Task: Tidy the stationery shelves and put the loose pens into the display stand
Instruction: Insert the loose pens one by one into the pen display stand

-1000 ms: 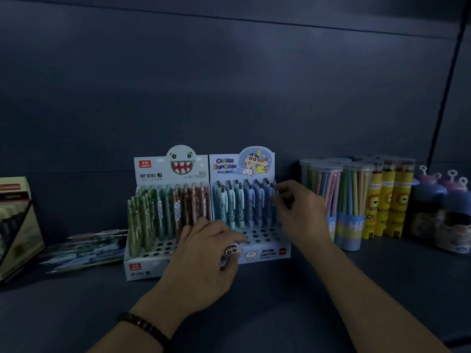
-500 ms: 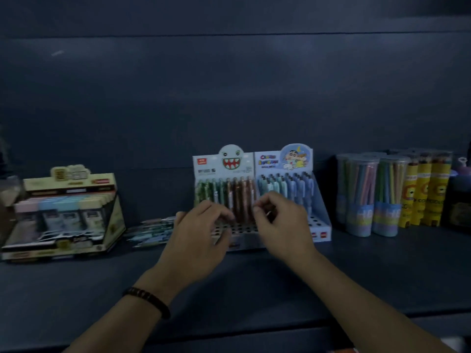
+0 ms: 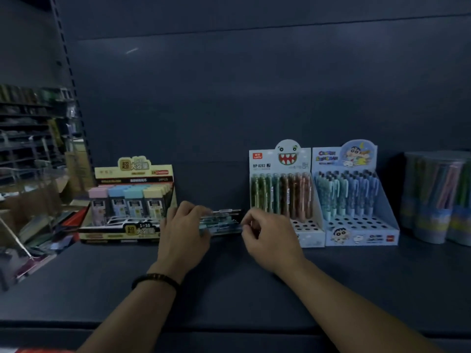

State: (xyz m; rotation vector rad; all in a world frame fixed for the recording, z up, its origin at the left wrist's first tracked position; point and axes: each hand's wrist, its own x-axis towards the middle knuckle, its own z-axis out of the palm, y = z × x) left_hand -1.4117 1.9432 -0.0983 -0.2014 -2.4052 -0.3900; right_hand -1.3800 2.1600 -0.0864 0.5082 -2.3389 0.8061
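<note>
The left hand (image 3: 184, 233) fingers curl round one end of the loose pens (image 3: 224, 222). The right hand (image 3: 267, 238) fingers curl at the other end (contact unclear), probably gathering them for the display stand (image 3: 283, 194) just behind.

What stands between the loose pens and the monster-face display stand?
No other object. The loose pens lie directly left of the monster-face display stand; only the right hand is in the gap, at the pens' right end.

Both hands leave the display stands (image 3: 285, 233); left hand (image 3: 184, 231) now grips the loose pens (image 3: 224, 222), right hand (image 3: 267, 239) at their ends.
</note>
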